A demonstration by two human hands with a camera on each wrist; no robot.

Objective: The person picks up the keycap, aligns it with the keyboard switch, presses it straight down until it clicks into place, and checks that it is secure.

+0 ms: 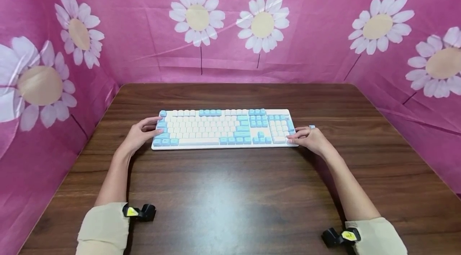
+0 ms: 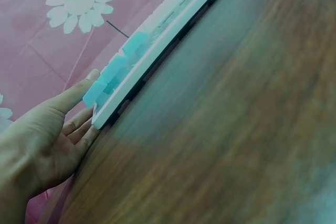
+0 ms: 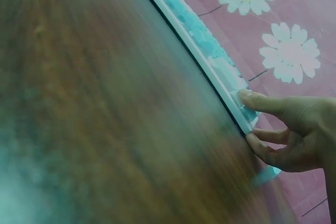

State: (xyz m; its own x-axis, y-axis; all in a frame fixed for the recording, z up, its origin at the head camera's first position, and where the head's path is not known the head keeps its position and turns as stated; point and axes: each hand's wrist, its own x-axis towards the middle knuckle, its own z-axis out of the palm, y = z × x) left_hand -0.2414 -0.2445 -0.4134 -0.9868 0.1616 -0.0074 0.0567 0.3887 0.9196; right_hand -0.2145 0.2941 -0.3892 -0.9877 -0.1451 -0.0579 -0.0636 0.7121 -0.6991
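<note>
A full-size white and light blue keyboard [image 1: 201, 130] lies lengthwise across the table, its space bar side toward me. My left hand [image 1: 136, 138] grips its left end, thumb over the blue edge keys and the other fingers along the side and low at the end, as the left wrist view shows. At the opposite end my right hand [image 1: 312, 139] pinches the corner by the number pad, its thumb [image 3: 257, 101] on top and fingertips at the lower edge. In both wrist views a dark strip of shadow runs under the keyboard's front edge.
Just behind my right hand sits a small light blue piece [image 1: 312, 126], partly hidden by the fingers. The brown wood-grain table [image 1: 223, 191] ends at a pink cloth [image 1: 230, 63] with white flowers, hung around three sides. Black camera mounts [image 1: 139, 212] are strapped at both sleeves.
</note>
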